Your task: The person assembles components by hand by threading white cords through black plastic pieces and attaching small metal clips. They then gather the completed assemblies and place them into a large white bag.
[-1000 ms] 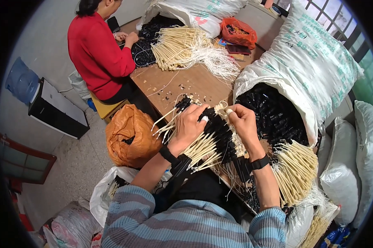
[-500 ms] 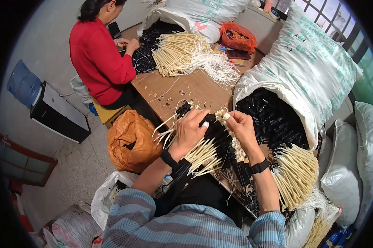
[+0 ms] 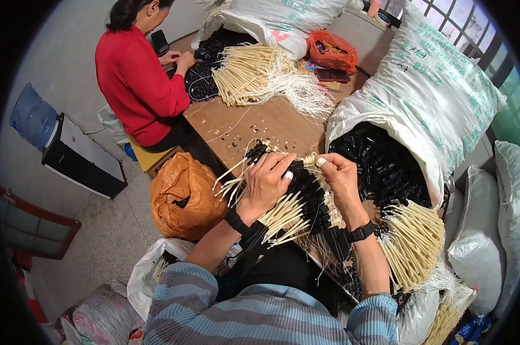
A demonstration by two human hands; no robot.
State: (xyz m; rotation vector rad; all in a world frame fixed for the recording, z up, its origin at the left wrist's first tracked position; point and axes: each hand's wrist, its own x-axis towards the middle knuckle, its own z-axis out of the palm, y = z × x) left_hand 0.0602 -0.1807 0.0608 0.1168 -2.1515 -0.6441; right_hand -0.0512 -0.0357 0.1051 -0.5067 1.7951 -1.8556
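My left hand (image 3: 264, 183), a white wrap on its thumb, is closed over the near ends of black plastic pieces (image 3: 299, 179); its fingers hide what they grip. My right hand (image 3: 340, 177), also with a white-wrapped thumb, pinches a thin cream strand (image 3: 310, 161) beside the left fingertips. Under both hands runs a row of black pieces fitted on pale cream sticks (image 3: 284, 217), whose free ends point toward me. More cream sticks with black ends (image 3: 232, 185) jut out left of my left hand. Black bands circle both wrists.
A wooden table (image 3: 260, 118) carries scattered scraps. At right, a white sack (image 3: 409, 98) spills black pieces (image 3: 381, 164) near a cream stick bundle (image 3: 412, 244). Another stick bundle (image 3: 245, 72) lies at the back by a person in red (image 3: 139, 86). An orange bag (image 3: 185, 198) stands at left.
My right thumb and fingertips have shifted slightly up and closer together around the cream strand. My left hand has barely moved, its index finger reaching a little further right.
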